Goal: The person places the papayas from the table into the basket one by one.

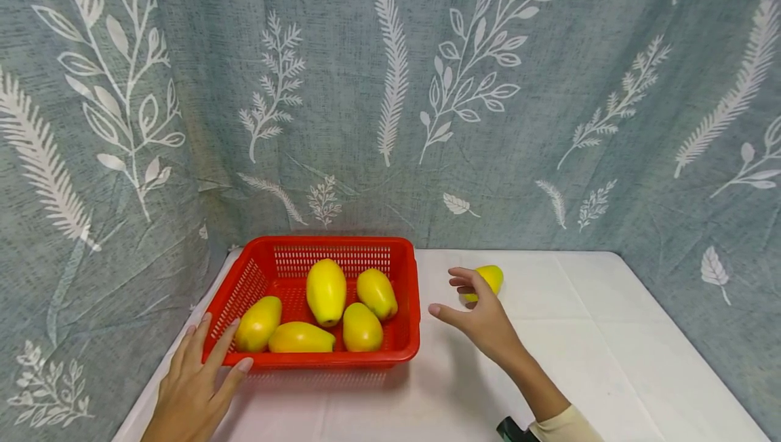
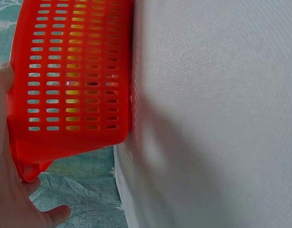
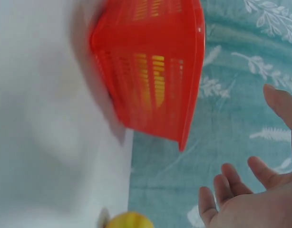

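A red plastic basket [image 1: 323, 360] with slotted walls stands on the table's left part, holding several yellow mangoes [image 1: 326, 289]. My left hand [image 1: 192, 384] rests at its front left corner, fingers spread over the rim and thumb on the front edge. In the left wrist view the thumb tip [image 2: 4, 71] touches the rim. To the right of the basket, my right hand [image 1: 482, 320] is held with thumb and fingers apart and nothing between them. Another yellow mango [image 1: 493, 279] lies just beyond it, partly hidden by the fingers; the right wrist view catches its edge.
A white cloth [image 1: 586, 347] covers the table. Grey-green curtains [image 1: 342, 89] with white leaf prints hang behind it and at both sides. A dark object [image 1: 512, 428] shows by the right sleeve at the front edge.
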Demonstrator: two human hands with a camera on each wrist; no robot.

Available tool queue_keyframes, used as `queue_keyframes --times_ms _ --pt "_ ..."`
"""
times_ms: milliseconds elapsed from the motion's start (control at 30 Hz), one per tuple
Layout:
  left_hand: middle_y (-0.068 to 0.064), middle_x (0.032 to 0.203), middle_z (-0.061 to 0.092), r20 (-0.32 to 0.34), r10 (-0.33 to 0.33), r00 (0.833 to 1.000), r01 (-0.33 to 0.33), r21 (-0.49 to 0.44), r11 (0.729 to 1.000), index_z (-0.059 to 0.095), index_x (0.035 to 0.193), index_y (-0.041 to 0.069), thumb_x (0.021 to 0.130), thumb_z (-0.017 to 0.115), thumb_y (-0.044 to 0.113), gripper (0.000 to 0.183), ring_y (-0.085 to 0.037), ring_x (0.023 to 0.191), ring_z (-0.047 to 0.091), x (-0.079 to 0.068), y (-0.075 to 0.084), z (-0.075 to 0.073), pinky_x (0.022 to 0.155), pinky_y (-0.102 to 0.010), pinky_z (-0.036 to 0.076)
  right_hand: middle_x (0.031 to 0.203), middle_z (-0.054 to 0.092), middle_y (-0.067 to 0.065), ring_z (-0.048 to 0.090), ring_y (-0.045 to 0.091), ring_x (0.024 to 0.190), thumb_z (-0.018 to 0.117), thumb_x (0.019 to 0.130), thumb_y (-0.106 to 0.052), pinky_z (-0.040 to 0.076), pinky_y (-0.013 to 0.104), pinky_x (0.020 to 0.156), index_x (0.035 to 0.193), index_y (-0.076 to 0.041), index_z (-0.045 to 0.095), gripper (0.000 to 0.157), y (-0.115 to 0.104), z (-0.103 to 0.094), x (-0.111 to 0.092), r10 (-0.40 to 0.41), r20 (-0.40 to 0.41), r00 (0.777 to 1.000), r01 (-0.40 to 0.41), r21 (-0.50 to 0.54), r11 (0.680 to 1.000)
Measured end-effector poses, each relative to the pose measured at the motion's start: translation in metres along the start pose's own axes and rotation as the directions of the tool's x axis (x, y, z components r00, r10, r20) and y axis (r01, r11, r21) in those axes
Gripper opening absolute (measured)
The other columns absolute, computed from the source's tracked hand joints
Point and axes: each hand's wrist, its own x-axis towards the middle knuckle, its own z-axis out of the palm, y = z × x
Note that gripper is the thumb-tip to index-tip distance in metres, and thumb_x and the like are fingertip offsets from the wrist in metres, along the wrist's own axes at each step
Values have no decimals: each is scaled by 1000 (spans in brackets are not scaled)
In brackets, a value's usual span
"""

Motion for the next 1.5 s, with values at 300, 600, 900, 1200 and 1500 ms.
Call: queue_keyframes --times_ms 300,600,900,1200,1500 --pt "-33 169 16 4 -2 1000 2 -2 1000 37 162 7 106 58 51 74 -59 151 17 1 -1 1 95 -91 29 142 60 11 53 30 134 87 88 -35 43 49 107 147 -11 53 72 18 -30 -10 3 -53 999 -5 -38 999" --pt "-32 170 14 9 -1 1000 1 -5 1000 37 163 8 106 57 51 74 -58 151 16 0 -3 1 95 -91 29 146 58 14 50 28 134 86 91 -38 44 47 108 152 -10 48 77 31 -54 -23 61 -97 993 -70 -95 993" --pt "-32 170 13 19 -13 1000 13 -8 1000 36 163 7 107 56 52 75 -58 152 15 -2 -2 2 95 -90 30 148 57 13 50 30 137 84 92 -44 45 37 107 154 -13 46 79 47 -73 -32 93 -130 987 -110 -129 986" --pt "-32 171 14 11 -9 1000 9 0 1000 34 165 10 107 56 52 75 -57 152 14 -2 -2 2 94 -91 30 151 55 16 49 32 139 83 93 -45 44 29 106 156 -13 44 81 56 -77 -30 125 -135 983 -141 -117 983" --pt "-32 170 15 -3 2 1000 -2 -2 1000 36 164 8 106 57 51 74 -58 152 16 -3 -2 3 94 -91 30 155 49 20 44 35 144 82 92 -46 42 55 116 159 -10 39 87 61 -73 -17 170 -144 975 -184 -95 978"
